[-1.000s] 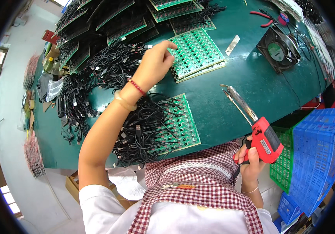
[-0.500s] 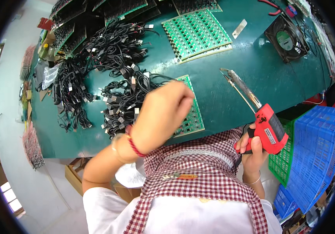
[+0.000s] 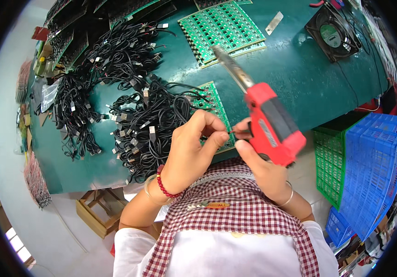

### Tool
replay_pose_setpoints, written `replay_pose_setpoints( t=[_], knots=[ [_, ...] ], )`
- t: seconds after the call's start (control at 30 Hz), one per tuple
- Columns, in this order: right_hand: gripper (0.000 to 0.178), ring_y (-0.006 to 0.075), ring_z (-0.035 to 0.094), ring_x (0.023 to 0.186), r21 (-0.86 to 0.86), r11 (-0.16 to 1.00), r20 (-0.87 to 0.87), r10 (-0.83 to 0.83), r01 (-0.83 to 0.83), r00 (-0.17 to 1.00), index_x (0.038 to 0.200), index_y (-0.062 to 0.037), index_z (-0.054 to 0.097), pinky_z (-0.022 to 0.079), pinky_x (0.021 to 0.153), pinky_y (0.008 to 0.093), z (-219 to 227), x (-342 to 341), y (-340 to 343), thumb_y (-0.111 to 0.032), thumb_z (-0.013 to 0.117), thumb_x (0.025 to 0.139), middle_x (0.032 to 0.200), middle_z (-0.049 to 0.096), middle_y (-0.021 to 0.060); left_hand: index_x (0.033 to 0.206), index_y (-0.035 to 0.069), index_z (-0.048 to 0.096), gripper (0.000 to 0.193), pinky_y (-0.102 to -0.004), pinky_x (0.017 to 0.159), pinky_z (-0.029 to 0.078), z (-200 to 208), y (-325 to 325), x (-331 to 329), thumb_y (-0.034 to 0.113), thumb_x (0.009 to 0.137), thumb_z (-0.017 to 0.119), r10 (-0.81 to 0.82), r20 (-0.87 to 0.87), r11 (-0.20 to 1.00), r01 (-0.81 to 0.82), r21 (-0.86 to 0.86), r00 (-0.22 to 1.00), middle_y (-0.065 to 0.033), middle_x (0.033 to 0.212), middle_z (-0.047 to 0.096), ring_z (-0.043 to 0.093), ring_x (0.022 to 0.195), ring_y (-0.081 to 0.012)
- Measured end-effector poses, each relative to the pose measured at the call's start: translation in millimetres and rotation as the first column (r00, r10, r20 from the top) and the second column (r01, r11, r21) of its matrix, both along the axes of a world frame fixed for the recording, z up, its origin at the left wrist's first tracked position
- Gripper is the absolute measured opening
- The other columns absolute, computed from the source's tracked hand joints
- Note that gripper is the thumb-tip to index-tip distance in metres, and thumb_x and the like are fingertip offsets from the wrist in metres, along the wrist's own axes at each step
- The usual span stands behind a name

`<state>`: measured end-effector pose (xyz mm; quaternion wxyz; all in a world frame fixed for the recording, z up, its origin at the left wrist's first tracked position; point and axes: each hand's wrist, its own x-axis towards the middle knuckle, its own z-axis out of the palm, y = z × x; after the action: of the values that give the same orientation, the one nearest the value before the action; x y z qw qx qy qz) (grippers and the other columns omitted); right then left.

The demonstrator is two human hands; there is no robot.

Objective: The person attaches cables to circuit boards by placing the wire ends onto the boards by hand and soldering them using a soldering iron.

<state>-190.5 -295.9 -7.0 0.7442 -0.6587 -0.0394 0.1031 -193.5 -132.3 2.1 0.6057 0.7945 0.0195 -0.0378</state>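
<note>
My right hand is wrapped around the handle of a red and black soldering gun, whose metal tip points up and away, slightly blurred. My left hand is closed in a pinch with thumb and forefinger together. A thin reddish wire end shows at those fingertips, close to the right thumb and forefinger. Just beyond and partly under both hands lies a green circuit board near the table edge. Bundled black USB cables are heaped against its left side, some ends lying across it.
A stack of green circuit board panels sits farther back on the green table. A metal strip and a black fan lie to the right. More cables lie left. Blue crates stand right, below the table.
My right hand has brought the soldering gun left and up toward the circuit board. My left hand has come down slightly, and both hands' fingertips now meet around the wire end.
</note>
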Motion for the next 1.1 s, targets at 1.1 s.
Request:
replay_pose_setpoints(
  t=[1.1],
  knots=[
    [0.012, 0.0073, 0.057, 0.075, -0.260, 0.965, 0.041, -0.019, 0.029, 0.999, 0.097, 0.0001, 0.059, 0.045, 0.067, 0.0230, 17, 10, -24, -0.001, 0.062, 0.085, 0.085, 0.060, 0.0020, 0.083, 0.003, 0.055, 0.016, -0.0357, 0.070, 0.042, -11, 14, 9, 0.001, 0.071, 0.066, -0.358, 0.299, 0.736, 0.070, 0.673, 0.885, -0.0083, 0.083, 0.050, 0.051, 0.080, -0.0268]
  ],
)
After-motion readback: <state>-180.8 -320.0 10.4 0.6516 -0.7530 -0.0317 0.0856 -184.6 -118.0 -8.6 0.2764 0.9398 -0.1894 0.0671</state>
